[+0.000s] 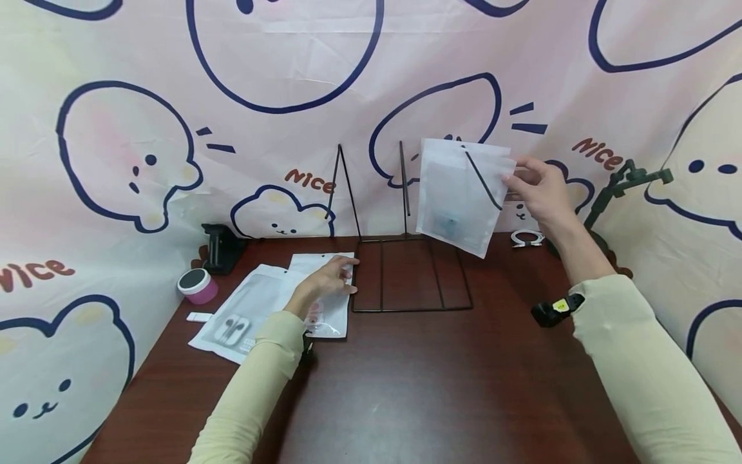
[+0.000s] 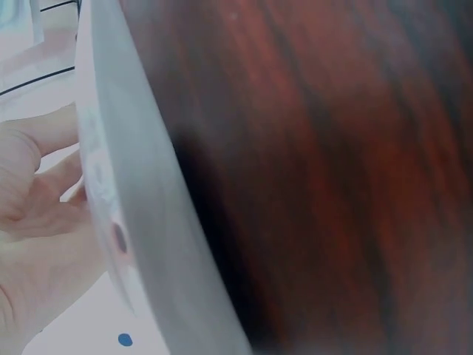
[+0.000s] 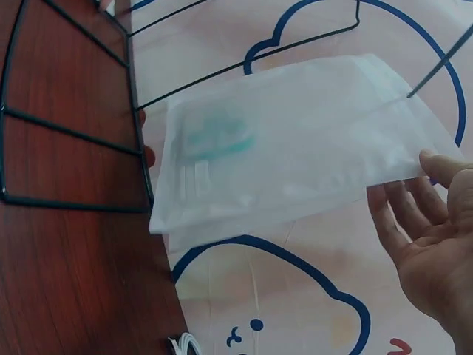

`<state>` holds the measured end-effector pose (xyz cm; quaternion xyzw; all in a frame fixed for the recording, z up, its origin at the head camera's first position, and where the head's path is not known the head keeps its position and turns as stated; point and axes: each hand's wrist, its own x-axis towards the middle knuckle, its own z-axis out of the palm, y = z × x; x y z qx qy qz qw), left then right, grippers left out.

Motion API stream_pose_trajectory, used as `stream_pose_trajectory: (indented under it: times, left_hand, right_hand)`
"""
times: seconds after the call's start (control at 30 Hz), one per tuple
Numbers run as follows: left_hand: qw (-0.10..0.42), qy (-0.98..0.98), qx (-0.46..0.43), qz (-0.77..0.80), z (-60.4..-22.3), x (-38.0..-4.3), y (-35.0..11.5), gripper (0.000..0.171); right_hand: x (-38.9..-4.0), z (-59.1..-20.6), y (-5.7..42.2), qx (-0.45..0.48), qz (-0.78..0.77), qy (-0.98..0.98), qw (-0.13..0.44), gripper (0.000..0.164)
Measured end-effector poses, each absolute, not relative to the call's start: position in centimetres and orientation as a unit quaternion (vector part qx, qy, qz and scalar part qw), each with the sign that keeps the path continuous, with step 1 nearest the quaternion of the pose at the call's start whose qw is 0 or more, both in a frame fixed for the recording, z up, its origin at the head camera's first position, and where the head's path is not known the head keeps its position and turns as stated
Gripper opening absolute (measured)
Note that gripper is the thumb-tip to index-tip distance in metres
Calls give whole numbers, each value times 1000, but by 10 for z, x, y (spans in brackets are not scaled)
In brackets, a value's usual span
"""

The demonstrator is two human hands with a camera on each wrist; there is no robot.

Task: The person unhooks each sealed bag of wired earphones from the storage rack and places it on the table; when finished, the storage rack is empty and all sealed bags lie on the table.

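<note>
A black wire display rack (image 1: 413,311) stands at the back of the table, its thin prongs rising from the base. At its right side, my right hand (image 1: 539,187) pinches a frosted white pouch (image 1: 455,193) by its upper right edge. One prong passes through the pouch's top and slants down across its front. Something blue-green (image 3: 218,137) shows through the pouch. My left hand (image 1: 324,280) reaches over a smaller white pouch (image 1: 330,325), fingertips right at the left side of the rack's base. Beside it lies a pouch (image 1: 255,296) with white earphones inside.
On the left stand a pink jar with a dark lid (image 1: 198,286) and a black stand (image 1: 222,248); a small white strip (image 1: 199,317) lies near them. A coiled white cable (image 1: 527,238) and a dark green jointed stand (image 1: 617,187) are at the right. A printed cloth hangs behind.
</note>
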<state>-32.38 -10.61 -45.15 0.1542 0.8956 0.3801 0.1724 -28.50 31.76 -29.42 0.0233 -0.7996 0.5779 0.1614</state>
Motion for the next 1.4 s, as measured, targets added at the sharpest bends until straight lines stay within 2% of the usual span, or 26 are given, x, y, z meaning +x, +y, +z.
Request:
stream_pose_trajectory:
  times: [0.53, 1.13, 1.4]
  left_hand:
    - [171, 895, 151, 383, -451, -326, -103, 70]
    - [179, 885, 153, 400, -449, -327, -103, 69]
    - [185, 884, 147, 403, -451, -325, -105, 70]
  right_hand:
    - [-248, -300, 328, 16, 560, -801, 212, 30]
    - [-178, -315, 330, 40, 712, -664, 226, 20]
    - [-154, -315, 331, 78, 730, -642, 222, 23]
